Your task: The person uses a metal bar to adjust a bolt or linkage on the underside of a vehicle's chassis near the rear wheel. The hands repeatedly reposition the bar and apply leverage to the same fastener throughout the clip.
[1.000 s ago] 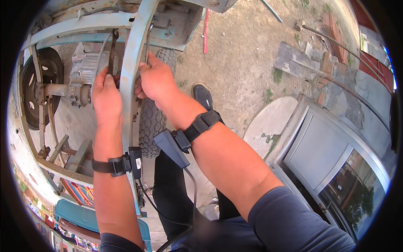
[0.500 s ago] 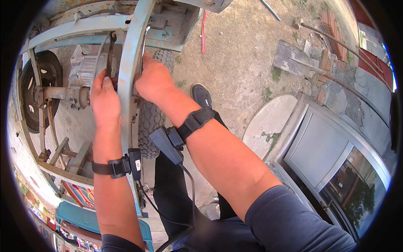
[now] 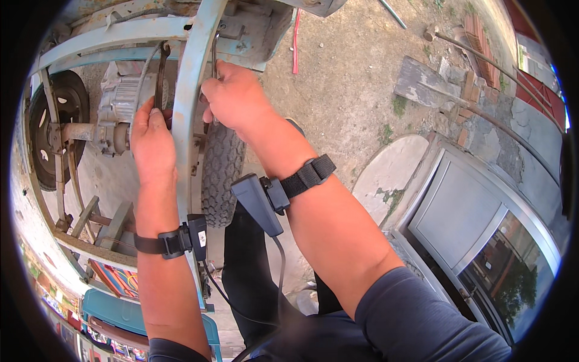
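My left hand (image 3: 153, 137) is closed on the lower end of a dark open-end wrench (image 3: 161, 75), which stands nearly upright along the left side of a light-blue metal frame rail (image 3: 194, 78). On the rail's other side, my right hand (image 3: 239, 96) is closed around a slim shiny wrench (image 3: 214, 53). Its upper end reaches toward the rail's edge; what it meets there is too small to make out. Just left of my left hand are a flexible ribbed conduit (image 3: 142, 78) and a finned metal motor housing (image 3: 119, 99).
A treaded tyre (image 3: 222, 175) stands below my right hand, and another wheel (image 3: 59, 130) is at the far left. On the ground to the right lie a shovel (image 3: 416, 81) and a long-handled hammer (image 3: 430, 32). A grey door (image 3: 458, 205) is at the lower right.
My right hand has shifted slightly right and up, away from the rail, with its wrist turned and the shiny wrench still held. My left hand stays nearly in place on the dark wrench.
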{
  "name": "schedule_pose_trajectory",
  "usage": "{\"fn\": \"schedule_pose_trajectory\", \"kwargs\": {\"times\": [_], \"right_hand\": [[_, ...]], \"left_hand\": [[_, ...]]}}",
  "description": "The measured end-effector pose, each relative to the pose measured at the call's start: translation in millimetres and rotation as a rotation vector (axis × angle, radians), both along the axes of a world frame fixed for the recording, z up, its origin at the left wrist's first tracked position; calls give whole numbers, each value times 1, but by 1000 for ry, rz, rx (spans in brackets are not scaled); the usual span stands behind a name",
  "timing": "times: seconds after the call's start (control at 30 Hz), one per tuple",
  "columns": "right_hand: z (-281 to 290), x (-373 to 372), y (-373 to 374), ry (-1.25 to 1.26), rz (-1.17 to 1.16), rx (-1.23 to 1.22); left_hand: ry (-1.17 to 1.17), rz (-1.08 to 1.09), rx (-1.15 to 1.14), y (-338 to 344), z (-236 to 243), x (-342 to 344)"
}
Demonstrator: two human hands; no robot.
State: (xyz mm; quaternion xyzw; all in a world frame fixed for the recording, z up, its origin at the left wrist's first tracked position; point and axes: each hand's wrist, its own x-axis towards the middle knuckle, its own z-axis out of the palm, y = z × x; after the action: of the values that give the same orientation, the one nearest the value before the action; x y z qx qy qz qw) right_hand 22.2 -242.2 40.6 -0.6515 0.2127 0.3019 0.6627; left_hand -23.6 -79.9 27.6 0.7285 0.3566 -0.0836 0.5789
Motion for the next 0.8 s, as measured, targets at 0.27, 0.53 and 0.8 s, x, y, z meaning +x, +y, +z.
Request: {"fn": "schedule_pose_trajectory", "kwargs": {"times": [0.27,0.53,0.8], "right_hand": [[1,0,-10,112,-87,235],[-7,-14,5,201,-78,160],[-41,-3,14,87,115,-80]], "left_hand": [[4,-2,2,2,-5,-1],[5,3,-15,0,-2,-1],[-6,1,-12,-2,0,0]]}}
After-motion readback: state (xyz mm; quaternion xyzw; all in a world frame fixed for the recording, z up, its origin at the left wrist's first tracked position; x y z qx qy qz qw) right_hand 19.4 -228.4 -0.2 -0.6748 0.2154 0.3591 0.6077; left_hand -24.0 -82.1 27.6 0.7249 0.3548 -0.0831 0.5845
